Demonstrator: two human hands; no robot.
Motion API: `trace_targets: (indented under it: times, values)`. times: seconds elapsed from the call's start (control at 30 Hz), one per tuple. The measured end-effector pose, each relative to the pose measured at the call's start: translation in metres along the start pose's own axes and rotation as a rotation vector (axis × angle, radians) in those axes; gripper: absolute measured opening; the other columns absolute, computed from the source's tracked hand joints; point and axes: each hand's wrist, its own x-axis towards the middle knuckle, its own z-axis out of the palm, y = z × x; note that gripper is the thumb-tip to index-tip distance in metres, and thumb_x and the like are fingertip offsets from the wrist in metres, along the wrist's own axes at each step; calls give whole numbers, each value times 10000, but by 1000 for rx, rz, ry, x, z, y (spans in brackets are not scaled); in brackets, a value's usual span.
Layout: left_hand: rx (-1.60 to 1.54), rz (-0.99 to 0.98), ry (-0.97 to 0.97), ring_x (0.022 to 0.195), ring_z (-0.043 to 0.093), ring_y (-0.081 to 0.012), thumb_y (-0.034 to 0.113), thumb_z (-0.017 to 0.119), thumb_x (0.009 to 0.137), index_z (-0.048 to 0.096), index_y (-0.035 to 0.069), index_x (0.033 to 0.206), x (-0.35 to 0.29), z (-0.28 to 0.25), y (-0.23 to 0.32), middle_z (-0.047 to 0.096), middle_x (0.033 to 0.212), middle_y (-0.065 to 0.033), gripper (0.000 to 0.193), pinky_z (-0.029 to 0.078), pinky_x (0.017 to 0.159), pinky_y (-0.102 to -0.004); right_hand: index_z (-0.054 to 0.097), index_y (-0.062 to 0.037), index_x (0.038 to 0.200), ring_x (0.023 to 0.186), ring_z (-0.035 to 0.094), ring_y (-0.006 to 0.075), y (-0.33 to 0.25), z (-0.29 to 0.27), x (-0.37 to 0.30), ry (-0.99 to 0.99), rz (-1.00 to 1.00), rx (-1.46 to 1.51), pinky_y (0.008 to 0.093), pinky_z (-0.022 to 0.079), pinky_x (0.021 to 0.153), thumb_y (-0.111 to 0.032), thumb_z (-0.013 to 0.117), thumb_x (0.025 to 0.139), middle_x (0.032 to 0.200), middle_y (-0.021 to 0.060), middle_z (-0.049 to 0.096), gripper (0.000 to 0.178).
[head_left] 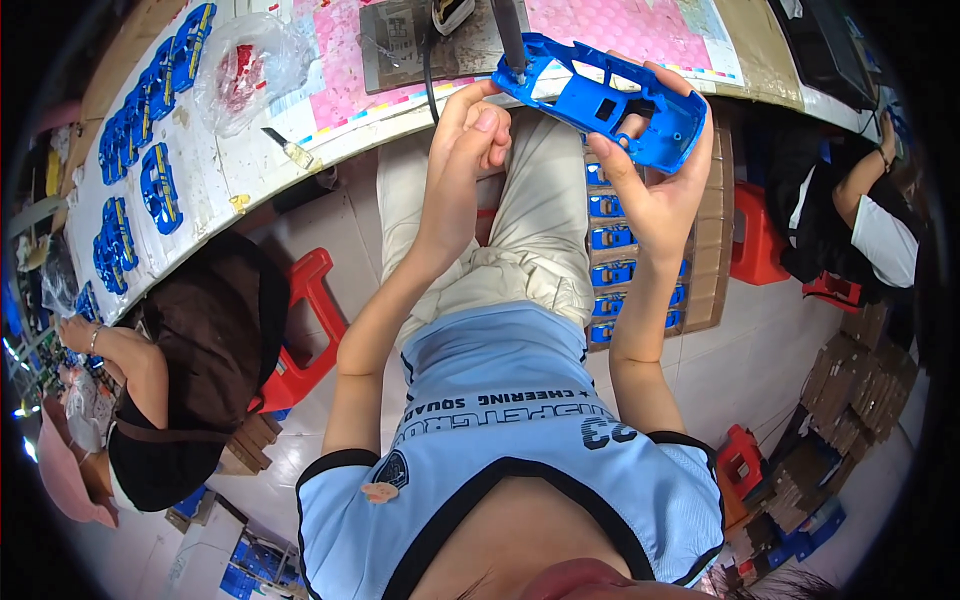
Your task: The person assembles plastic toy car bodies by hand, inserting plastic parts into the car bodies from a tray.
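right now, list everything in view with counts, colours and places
car shell: 1, blue, upper centre
worktable: 1, white, top
rod tool: 1, dark, shell's left end
car bodies: several, blue, worktable's left
plastic bag: 1, clear, worktable's left
knife: 1, pale/dark, worktable edge
metal plate: 1, grey, worktable centre
cardboard tray: 1, brown, below worktable
toy cars: several, blue, inside tray
stools: several, red, both sides
co-workers: 2, dark/white clothing, both sides
left hand: 1, bare, shell's left end
right hand: 1, bare, gripping shell
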Motion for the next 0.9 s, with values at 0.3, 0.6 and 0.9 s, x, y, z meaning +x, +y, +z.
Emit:
trace_targets:
  times: [0.3, 0.6, 0.9]
  values:
    - [-134, -32, -46, 651, 327, -75, 246, 370, 861, 371, -34, 1178, 3, 1, 1, 377, 735, -6, 423, 280, 600, -194, 374, -1, 1136, 938, 575, 190, -2, -2, 6, -62, -245, -210, 281, 471, 782, -59, 760, 617, 1143, 153, 527, 649]
    - [-162, -48, -28, 633, 298, -78, 245, 370, 851, 379, -34, 1176, 5, 3, 2, 342, 704, -2, 429, 250, 582, -197, 371, -2, 1129, 951, 585, 219, -8, -1, 9, -78, -299, -334, 297, 484, 782, -110, 768, 622, 1126, 140, 542, 653]
    - [-160, -50, -22, 623, 291, -71, 239, 364, 855, 387, -40, 1167, 5, 5, 2, 332, 689, 9, 419, 239, 565, -197, 380, -4, 1129, 840, 523, 141, -8, -2, 7, -72, -303, -305, 239, 451, 726, -91, 758, 630, 1114, 140, 535, 632]
